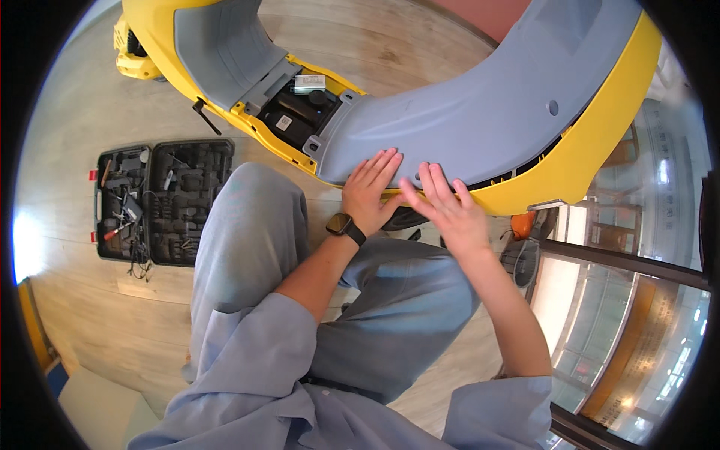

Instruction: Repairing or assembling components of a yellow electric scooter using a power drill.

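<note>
A yellow electric scooter body (pixel 609 142) spans the upper part of the view, with a grey plastic panel (pixel 465 112) fitted along it. My left hand (pixel 371 187), with a black watch at the wrist, lies flat on the panel's near edge, fingers stretched out. Just right of it, my right hand (pixel 450 210) has its fingers spread at the same edge, holding nothing. A dark gap (pixel 525 171) shows between panel and yellow trim right of my right hand. Left of my hands, an uncovered compartment (pixel 298 112) holds black parts and a silver box (pixel 310 84).
An open black tool case (pixel 191 199) with several tools and cables lies on the wooden floor (pixel 142 315) at the left. My bent knees are beneath my arms. Dark-framed glass (pixel 622 315) stands at the right, beside a wheel (pixel 521 259). A black lever (pixel 206 118) sticks out from the scooter.
</note>
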Action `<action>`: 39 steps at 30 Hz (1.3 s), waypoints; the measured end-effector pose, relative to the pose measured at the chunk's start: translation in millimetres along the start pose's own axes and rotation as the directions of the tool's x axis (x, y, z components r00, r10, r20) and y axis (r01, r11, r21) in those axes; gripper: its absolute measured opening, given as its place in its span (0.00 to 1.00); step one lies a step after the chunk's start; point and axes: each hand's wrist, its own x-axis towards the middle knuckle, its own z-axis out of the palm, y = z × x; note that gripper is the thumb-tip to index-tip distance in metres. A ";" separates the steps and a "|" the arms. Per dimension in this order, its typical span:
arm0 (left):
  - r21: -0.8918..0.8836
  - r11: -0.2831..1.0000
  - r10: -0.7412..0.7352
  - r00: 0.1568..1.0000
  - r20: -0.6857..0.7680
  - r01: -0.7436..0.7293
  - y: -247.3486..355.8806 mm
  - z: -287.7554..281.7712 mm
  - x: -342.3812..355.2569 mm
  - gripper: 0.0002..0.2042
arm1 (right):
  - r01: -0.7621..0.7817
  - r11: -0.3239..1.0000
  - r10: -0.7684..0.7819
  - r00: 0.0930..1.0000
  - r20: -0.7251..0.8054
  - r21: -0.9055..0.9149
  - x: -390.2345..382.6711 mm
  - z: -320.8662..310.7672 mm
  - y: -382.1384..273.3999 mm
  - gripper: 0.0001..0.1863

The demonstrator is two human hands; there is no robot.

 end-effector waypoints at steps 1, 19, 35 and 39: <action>0.014 1.000 0.004 1.000 0.010 -0.004 0.0 -2.9 1.5 0.33 | 0.017 1.000 -0.017 1.000 0.004 -0.009 -2.7 -17.2 4.4 0.36; 0.105 0.994 -0.019 0.991 0.136 0.005 46.4 -20.4 30.5 0.38 | -0.656 -0.070 0.914 0.260 0.312 0.751 -24.1 -31.8 33.2 0.76; 0.027 0.998 0.051 0.997 0.061 -0.052 44.9 -5.2 36.7 0.40 | -0.290 -0.386 0.905 0.064 0.421 0.876 -19.1 -11.8 5.2 0.77; 0.027 0.997 0.063 0.991 0.116 -0.067 50.3 -4.5 38.8 0.42 | 0.045 -0.587 0.810 0.042 0.585 0.809 -20.1 -11.2 6.3 0.74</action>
